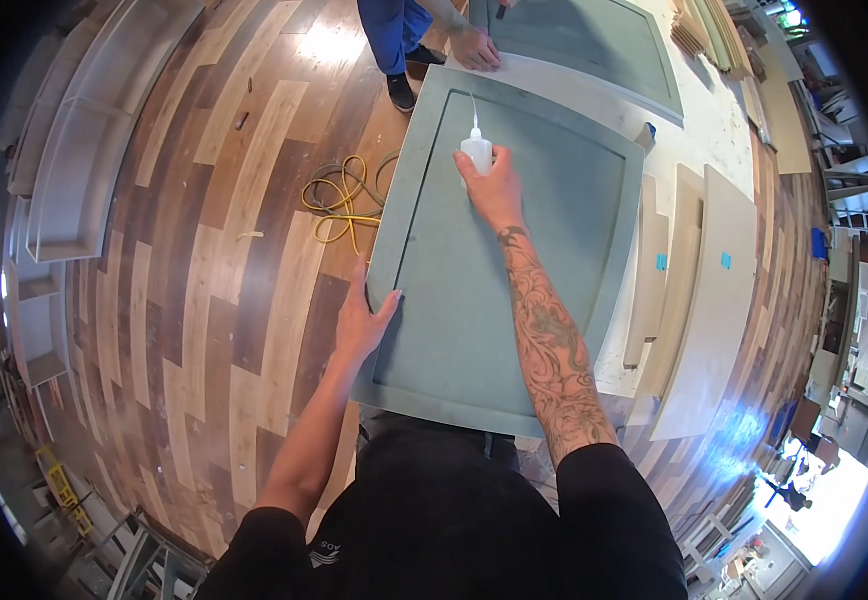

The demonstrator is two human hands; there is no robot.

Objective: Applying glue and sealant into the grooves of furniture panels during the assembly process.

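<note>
A grey-green cabinet door panel (484, 290) with a recessed centre lies flat in front of me. My right hand (496, 185) is closed around a white squeeze bottle (476, 150), held over the far part of the panel. The bottle's thin nozzle points away from me, its tip near the groove along the far edge of the recess. At the panel's left edge, my left hand (366, 318) rests with its thumb on the top face and its fingers stretched along the side, holding no tool.
Beyond the panel a co-worker's hand (476, 48) rests by a second grey-green panel (584, 45). Yellow cord (339, 205) lies coiled on the wood-plank floor at left. Pale boards (704, 300) lie to the right. White open cabinet boxes (84, 190) stand at far left.
</note>
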